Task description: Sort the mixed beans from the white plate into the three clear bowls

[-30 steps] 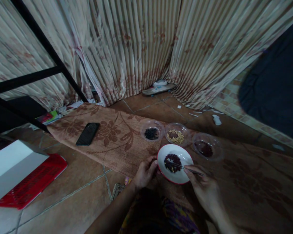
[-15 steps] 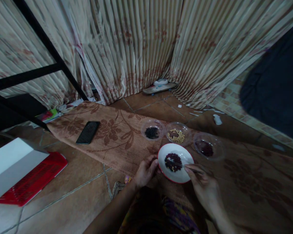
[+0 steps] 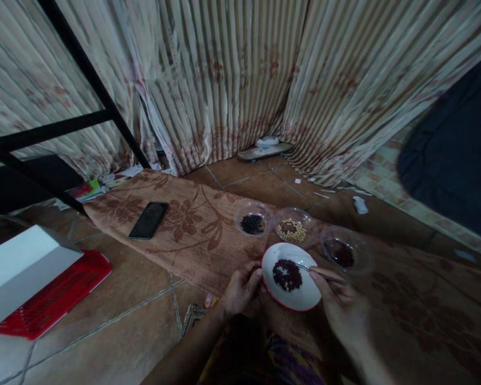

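Note:
My left hand [image 3: 242, 289] grips the left rim of a white bowl [image 3: 309, 293] with a red edge, thumb on top. In the bowl lie dark red beans [image 3: 287, 275] with a few yellow ones among them. My right hand [image 3: 340, 305], slightly blurred, pinches slim metal tweezers [image 3: 324, 275], whose tips reach over the right side of the beans. Just beyond the bowl stand three clear plastic cups: one with black beans [image 3: 251, 224], one with yellow beans [image 3: 292, 231], one with dark red beans [image 3: 342, 253].
A brown flowered cloth [image 3: 200, 240] covers the narrow table. Towards its left end lies a black phone [image 3: 148, 220]. On the floor at left are a white box [image 3: 28, 267] and a red basket [image 3: 84, 289]. Striped curtains, a skateboard [image 3: 264, 151] and a dark seat back [image 3: 452, 144] stand beyond.
The tweezers have drawn back from the middle of the beans towards the bowl's right side. The beans are shifted, with fewer yellow ones visible. The whole view has moved slightly.

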`<state>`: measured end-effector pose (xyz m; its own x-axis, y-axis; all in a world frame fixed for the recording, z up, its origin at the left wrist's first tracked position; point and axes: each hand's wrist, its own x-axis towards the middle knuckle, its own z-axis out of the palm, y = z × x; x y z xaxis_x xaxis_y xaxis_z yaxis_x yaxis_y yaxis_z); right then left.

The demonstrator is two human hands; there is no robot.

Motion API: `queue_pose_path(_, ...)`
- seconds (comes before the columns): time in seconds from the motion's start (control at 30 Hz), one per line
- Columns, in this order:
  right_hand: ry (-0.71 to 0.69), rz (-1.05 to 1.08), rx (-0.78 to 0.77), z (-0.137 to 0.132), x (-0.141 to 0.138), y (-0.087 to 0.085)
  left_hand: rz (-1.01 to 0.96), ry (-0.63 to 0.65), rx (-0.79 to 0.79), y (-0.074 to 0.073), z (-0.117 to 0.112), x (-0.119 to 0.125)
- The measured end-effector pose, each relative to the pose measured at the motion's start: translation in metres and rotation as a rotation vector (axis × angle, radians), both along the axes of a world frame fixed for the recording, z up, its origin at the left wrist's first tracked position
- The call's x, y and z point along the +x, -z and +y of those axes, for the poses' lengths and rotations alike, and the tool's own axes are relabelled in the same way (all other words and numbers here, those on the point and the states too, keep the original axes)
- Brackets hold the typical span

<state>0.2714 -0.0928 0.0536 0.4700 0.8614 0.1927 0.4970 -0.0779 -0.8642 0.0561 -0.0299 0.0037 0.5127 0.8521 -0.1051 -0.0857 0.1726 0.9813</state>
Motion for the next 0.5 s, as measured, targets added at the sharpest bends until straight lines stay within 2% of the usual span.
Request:
queue_pose_path(0.13,-0.032,-0.012,0.189,0.046,-0.019,-0.02,0.011,-0.01,0.02,0.0,-0.001,0.0)
queue_pose_path(0.23,-0.068,0.038,0.22,0.081,-0.035,-0.029,0.014,-0.02,0.028,-0.001,-0.001,0.0)
queue_pose_path(0.3,-0.078,0.04,0.213,0.094,-0.042,-0.031,0.022,-0.013,0.032,-0.001,-0.001,-0.001)
queue_pose_path(0.4,-0.069,0.028,0.2,0.092,-0.043,-0.03,0.037,-0.002,0.041,-0.003,-0.001,-0.001)
queue_pose_path(0.5,-0.056,0.0,0.151,0.07,-0.033,-0.024,0.031,-0.012,0.04,-0.005,-0.001,0.0)
